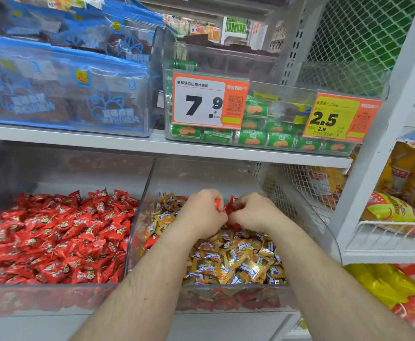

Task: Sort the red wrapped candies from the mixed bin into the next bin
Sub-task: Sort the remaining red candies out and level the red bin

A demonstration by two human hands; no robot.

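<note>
Two clear plastic bins stand side by side on the lower shelf. The left bin [53, 295] is heaped with red wrapped candies [58, 237]. The mixed bin [238, 295] on the right holds mostly gold-and-blue wrapped candies [238, 262], with a few red ones near the back [234, 226] and at its left wall [149, 242]. Both my hands reach deep into the mixed bin, close together. My left hand [205, 212] grips red candies in curled fingers. My right hand [253, 211] pinches red wrappers between it and the left hand.
A white shelf board [152, 146] hangs low over the bins. Above it stand a box of blue snack bags [63, 94] and a clear box of green packets [258, 139] with price tags. White wire racks [386, 230] with yellow bags stand to the right.
</note>
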